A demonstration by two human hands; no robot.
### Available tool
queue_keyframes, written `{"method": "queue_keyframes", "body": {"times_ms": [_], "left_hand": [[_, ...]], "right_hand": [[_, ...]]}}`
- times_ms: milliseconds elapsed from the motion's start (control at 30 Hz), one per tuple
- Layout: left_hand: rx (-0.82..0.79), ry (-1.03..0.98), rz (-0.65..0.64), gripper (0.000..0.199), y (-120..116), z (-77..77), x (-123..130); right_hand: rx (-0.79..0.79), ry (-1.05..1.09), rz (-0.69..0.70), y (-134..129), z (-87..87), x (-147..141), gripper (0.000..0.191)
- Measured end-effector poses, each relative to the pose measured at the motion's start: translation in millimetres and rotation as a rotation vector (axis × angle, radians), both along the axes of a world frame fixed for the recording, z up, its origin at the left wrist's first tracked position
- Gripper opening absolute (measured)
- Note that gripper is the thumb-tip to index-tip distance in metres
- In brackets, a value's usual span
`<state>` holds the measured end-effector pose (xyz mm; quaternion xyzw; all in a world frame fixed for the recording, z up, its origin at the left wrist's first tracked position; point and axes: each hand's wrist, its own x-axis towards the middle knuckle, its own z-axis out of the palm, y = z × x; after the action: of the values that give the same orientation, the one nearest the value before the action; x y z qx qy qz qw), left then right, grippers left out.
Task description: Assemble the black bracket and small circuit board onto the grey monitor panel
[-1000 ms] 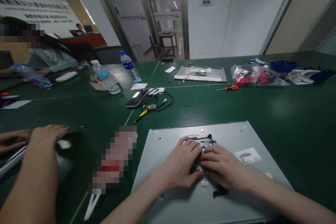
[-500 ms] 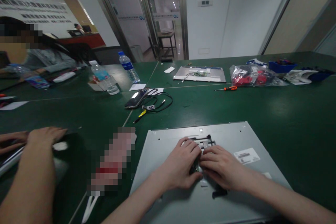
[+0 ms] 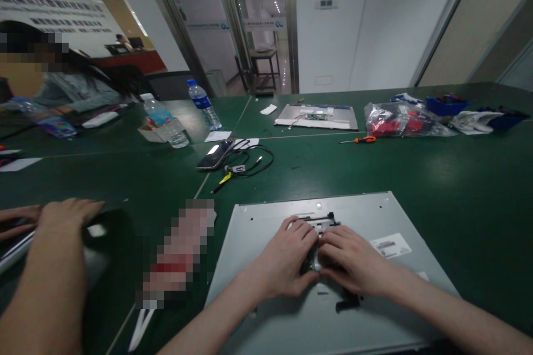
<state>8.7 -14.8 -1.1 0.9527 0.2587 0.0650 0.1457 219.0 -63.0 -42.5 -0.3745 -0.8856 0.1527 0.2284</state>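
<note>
A large grey metal panel (image 3: 266, 321) lies flat on the green table in front of me. My left hand (image 3: 291, 258) rests over its middle, fingers curled around a small green circuit board (image 3: 311, 262) that is mostly covered. Close against it, my right hand (image 3: 353, 260) has its fingers bent onto the same spot; what they touch is hidden. Above the hands a black and silver bracket (image 3: 328, 220) shows, and below them a black piece (image 3: 348, 305). A white label (image 3: 391, 246) is stuck on the panel to the right.
Beyond the panel lie a phone (image 3: 215, 154) with black cables, an orange screwdriver (image 3: 365, 139), a smaller panel (image 3: 316, 117) and a plastic bag (image 3: 403, 120). Bottles (image 3: 204, 104) stand further left. Another person's arm (image 3: 54, 266) reaches in at the left, beside a blurred-out pink item (image 3: 179, 249).
My right hand has shifted slightly, its fingers now more bent and closer to my left hand. My left hand has hardly moved.
</note>
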Motion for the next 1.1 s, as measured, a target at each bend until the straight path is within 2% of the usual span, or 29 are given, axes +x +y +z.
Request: {"method": "queue_keyframes", "body": {"times_ms": [167, 467, 700, 867, 1100], "left_hand": [[-0.006, -0.001, -0.001, 0.041, -0.1, -0.7, 0.1], [-0.044, -0.006, 0.013, 0.046, 1.2, 4.2, 2.1], [-0.026, -0.003, -0.005, 0.048, 2.0, 3.1, 2.5], [-0.014, 0.030, -0.010, 0.050, 1.9, 2.4, 1.9], [-0.003, 0.048, 0.013, 0.050, 0.9, 2.2, 1.3]], "right_hand": [[-0.062, 0.026, -0.011, -1.2, 0.4, 2.7, 0.017], [-0.039, 0.035, 0.005, -2.0, -1.4, 3.6, 0.019], [-0.026, 0.041, 0.027, -3.9, 7.8, 8.2, 0.022], [-0.040, 0.059, 0.070, -5.6, 14.6, 10.1, 0.018], [-0.049, 0.024, 0.101, -6.2, 13.3, 9.5, 0.017]]}}
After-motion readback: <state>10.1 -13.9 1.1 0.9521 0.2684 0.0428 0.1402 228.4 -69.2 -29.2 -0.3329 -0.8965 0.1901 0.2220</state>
